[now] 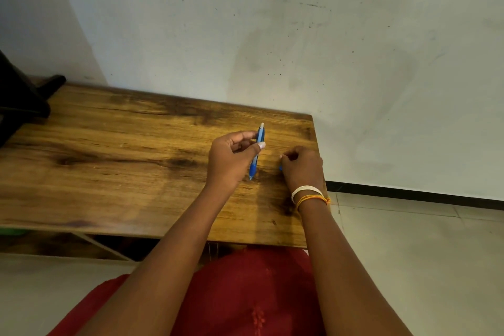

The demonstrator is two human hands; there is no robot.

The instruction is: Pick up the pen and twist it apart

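Note:
My left hand [231, 157] pinches a blue pen [257, 150] between thumb and fingers, holding it nearly upright above the wooden table [114, 150], white push-button end up and tip down. My right hand [302, 168] rests on the table near its right edge, fingers curled round a small blue piece [280, 168], most of which is hidden by the hand. White and orange threads circle the right wrist [309, 195].
The table stands against a marked white wall [272, 35]. A black object [21, 95] sits at the table's far left corner. Pale tiled floor [422, 254] lies to the right. A red garment [245, 294] covers my lap below the table's front edge.

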